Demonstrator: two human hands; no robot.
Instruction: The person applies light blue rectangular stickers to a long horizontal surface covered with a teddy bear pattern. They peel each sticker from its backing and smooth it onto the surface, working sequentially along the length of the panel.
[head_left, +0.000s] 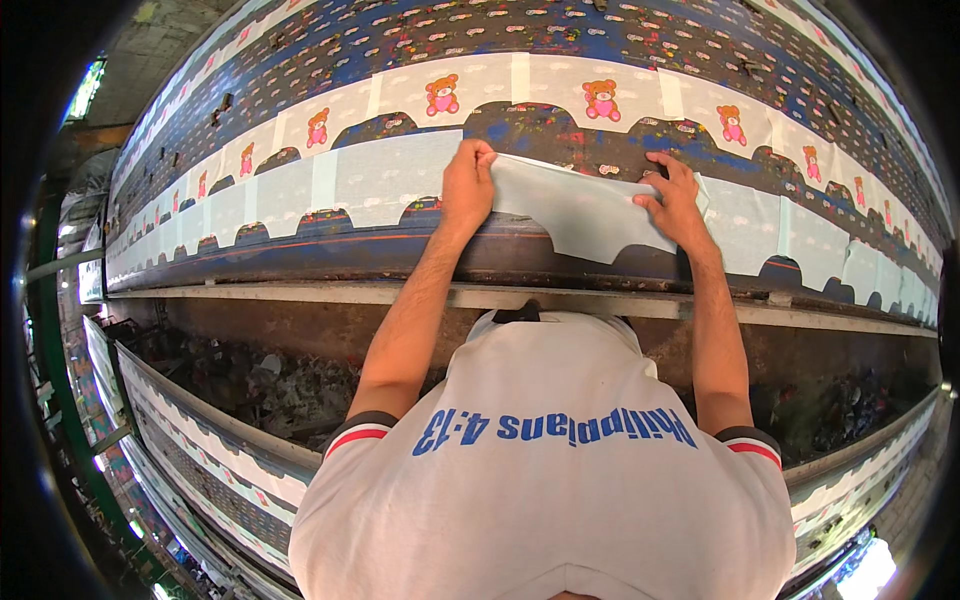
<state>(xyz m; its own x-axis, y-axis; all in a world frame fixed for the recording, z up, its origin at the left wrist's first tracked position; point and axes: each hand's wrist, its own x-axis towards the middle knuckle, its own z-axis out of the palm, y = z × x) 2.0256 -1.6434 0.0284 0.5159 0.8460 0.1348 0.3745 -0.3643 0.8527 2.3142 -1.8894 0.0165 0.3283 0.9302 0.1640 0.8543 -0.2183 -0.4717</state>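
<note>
A pale blue fabric panel with a scalloped lower edge (592, 217) is stretched between my hands, partly raised off the long table. My left hand (469, 184) pinches its upper left corner, beside a row of similar pale panels lying flat (375, 180). At the panel's right end is my right hand (671, 196), its thumb against the fabric and its index finger extended; part of its hold is hidden. Beyond my hands runs a row of white fabric panels (525, 82), each printed with a brown bear holding a pink heart (442, 96).
The long dark printing table (525, 139) carries repeated small prints and paint stains. A metal rail (360, 291) runs along its near edge, in front of my body. Small dark blocks (222, 109) stand farther back. Scraps (277, 382) lie below, and another table (217, 442) stands behind me.
</note>
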